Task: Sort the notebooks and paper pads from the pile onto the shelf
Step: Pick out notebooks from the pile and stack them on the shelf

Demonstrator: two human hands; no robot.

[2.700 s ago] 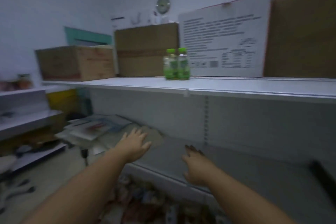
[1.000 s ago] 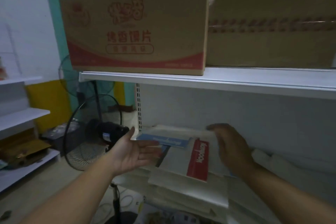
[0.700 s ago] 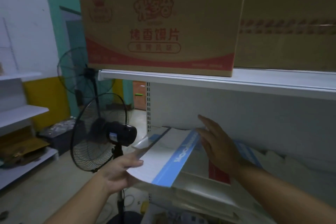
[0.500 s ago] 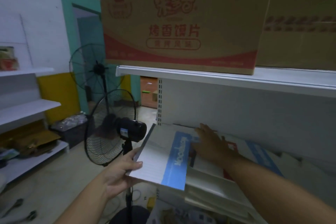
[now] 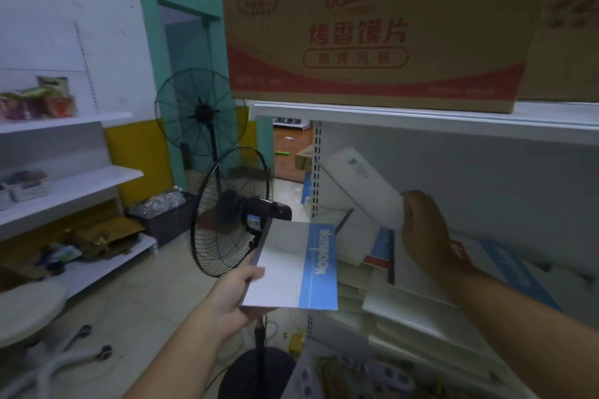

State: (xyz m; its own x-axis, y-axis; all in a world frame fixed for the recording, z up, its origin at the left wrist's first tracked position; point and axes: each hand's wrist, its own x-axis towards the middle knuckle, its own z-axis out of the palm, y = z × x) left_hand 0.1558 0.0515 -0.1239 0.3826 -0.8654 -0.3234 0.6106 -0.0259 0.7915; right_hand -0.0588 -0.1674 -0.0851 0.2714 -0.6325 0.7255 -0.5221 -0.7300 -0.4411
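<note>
The white shelf unit [image 5: 421, 121] fills the right side; on its upper board sits a big cardboard box [image 5: 372, 26] with red lettering, and a plainer carton [image 5: 570, 26] stands just beside it on the right. Left of the unit stand two black cage fans, the nearer fan [image 5: 227, 214] in front of the farther fan [image 5: 199, 112]; beyond them are the low wall shelves [image 5: 81, 178]. On the lower board lies the pile [image 5: 421, 311] of notebooks and pads, loosely fanned and overlapping. The left hand [image 5: 231, 298] grips a blue-banded notebook [image 5: 291, 266] by its left edge – thumb on top – held roughly level at the shelf's left end, in front of the pile; the right hand [image 5: 424, 230] has its fingers curled round the lower end of a white pad [image 5: 359, 185], tilted steeply above the pile – its far corner up near the slotted upright.
</note>
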